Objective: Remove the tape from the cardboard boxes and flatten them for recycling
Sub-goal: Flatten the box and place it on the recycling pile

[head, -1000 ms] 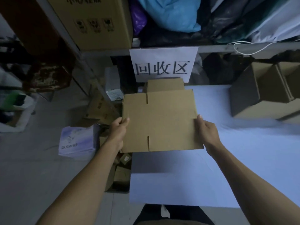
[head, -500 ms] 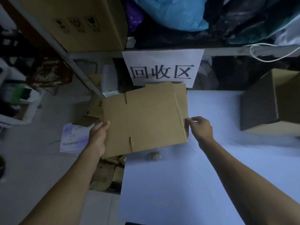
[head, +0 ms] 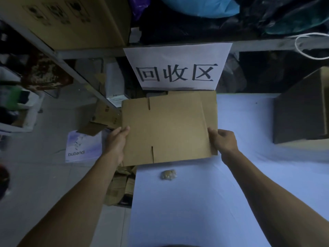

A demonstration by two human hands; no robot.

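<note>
Cardboard, flattened: one box point(head: 167, 129) held level between both hands, above the far left part of the bench point(head: 222, 202). Its left edge overhangs the bench edge and the floor point(head: 44, 175). Two short slits show, one at the far edge, one at the near edge. A second layer of card shows along the right side, offset a little from the top sheet.

Left hand point(head: 116, 141) grips the left edge, thumb on top, fingers curled under and hidden. Right hand point(head: 223, 141) pinches the right edge near the near corner, fingers curled round it.

Bench covered in pale blue-white sheet. Small crumpled wad point(head: 168, 174), brownish, lies on it just nearer than the box, apart from it; what it is made of cannot be told.

Paper sign point(head: 178, 66) with three black characters hangs from the shelf point(head: 267, 45) edge, right behind the box. Upright brown carton point(head: 302, 107) stands on the bench at far right, well apart from the hands.

Floor left of bench: a pale "bubandi" package point(head: 83, 147), loose card scraps point(head: 99, 120) near it, more flattened card point(head: 121, 184) stacked against the bench side. Large printed carton point(head: 71, 20) on the shelf upper left; blue bag point(head: 201, 6) beside it.
</note>
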